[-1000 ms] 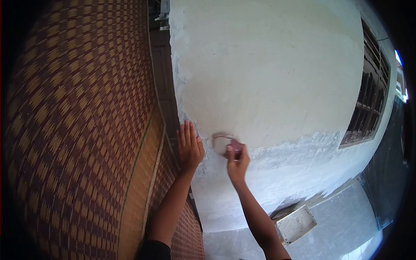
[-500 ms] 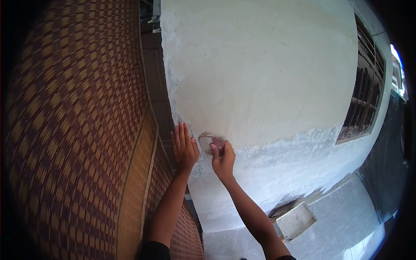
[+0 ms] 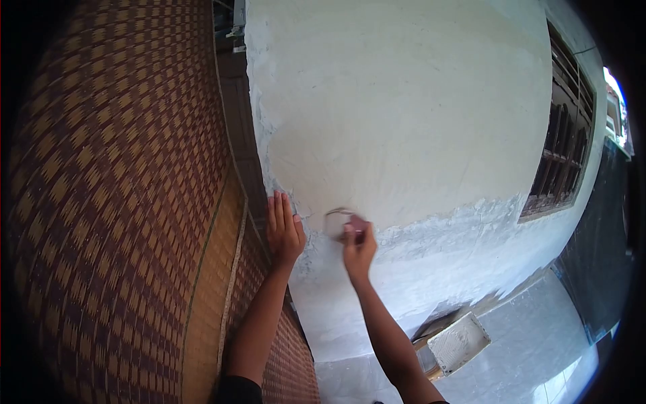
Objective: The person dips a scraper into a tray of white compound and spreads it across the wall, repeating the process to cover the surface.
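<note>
My right hand (image 3: 360,249) grips the reddish-brown handle of a putty knife (image 3: 355,225), its pale blade blurred against the wall. The wall (image 3: 404,121) is cream above, with a rough white coat (image 3: 437,246) across its lower part. Close to the wall's left edge, my left hand (image 3: 285,229) lies flat with its fingers stretched upward and nothing held in it. Between the two hands is a strip of patchy, whitish wall surface.
A woven brown-and-tan mat (image 3: 121,202) hangs along the left side, with a dark door (image 3: 235,114) behind it. At lower right, a tray of white paste (image 3: 461,343) sits over the grey floor (image 3: 531,323). A barred window (image 3: 562,135) is at right.
My right hand and the putty knife have moved a little to the right along the wall, away from my left hand. My left hand stays flat at the wall's edge.
</note>
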The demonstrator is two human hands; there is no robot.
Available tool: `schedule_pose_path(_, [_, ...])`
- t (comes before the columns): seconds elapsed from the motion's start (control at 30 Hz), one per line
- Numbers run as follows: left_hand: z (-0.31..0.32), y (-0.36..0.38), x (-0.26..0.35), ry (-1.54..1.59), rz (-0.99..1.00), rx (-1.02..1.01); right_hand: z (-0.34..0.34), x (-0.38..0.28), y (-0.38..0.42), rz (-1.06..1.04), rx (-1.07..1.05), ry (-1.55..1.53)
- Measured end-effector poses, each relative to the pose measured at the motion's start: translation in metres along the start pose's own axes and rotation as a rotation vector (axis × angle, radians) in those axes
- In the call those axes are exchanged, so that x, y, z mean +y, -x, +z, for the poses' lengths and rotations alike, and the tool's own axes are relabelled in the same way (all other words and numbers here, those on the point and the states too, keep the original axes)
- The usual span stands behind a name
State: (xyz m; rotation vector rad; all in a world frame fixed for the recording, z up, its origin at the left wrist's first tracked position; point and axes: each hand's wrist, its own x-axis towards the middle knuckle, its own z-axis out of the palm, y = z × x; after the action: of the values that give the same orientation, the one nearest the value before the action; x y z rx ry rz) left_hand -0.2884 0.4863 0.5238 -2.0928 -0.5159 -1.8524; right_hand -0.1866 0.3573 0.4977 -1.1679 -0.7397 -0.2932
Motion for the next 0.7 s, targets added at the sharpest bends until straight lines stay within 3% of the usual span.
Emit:
schedule_pose_path(0.07, [-0.002, -0.001, -0.002, -0.017, 0.003, -0.001, -0.019, -0.002, -0.004, 0.089, 0.162, -0.218])
schedule_pose_path(0.13, [-0.003, -0.001, 0.001, -0.012, -0.013, -0.029, -0.033, -0.002, -0.001, 0.119, 0.256, -0.191])
schedule_pose_path(0.2, [-0.002, -0.001, 0.001, -0.019, -0.011, -0.018, -0.02, -0.004, 0.006, 0.072, 0.161, -0.275])
schedule_pose_path(0.23, [-0.001, -0.001, 0.001, -0.025, -0.004, -0.007, -0.013, 0.004, 0.011, 0.072, 0.043, -0.165])
schedule_pose_path(0.33, [-0.003, -0.003, 0.0, -0.002, 0.008, 0.015, 0.012, -0.02, 0.006, -0.287, -0.114, 0.157])
schedule_pose_path(0.37, [-0.004, -0.003, 0.001, 0.0, 0.011, 0.015, 0.013, -0.019, -0.002, -0.287, -0.11, 0.157])
schedule_pose_path(0.43, [-0.005, -0.003, -0.001, -0.018, 0.01, 0.002, 0.006, -0.012, -0.015, -0.044, 0.044, -0.003])
schedule_pose_path(0.53, [-0.001, -0.001, -0.001, -0.004, -0.009, -0.011, -0.021, -0.022, -0.021, 0.078, 0.33, -0.263])
schedule_pose_path(0.63, [0.003, 0.002, 0.0, -0.009, -0.016, -0.017, -0.025, -0.012, -0.013, 0.108, 0.248, -0.343])
schedule_pose_path(0.7, [0.001, 0.0, 0.003, 0.0, -0.017, -0.006, -0.013, -0.01, -0.004, 0.083, 0.026, -0.194])
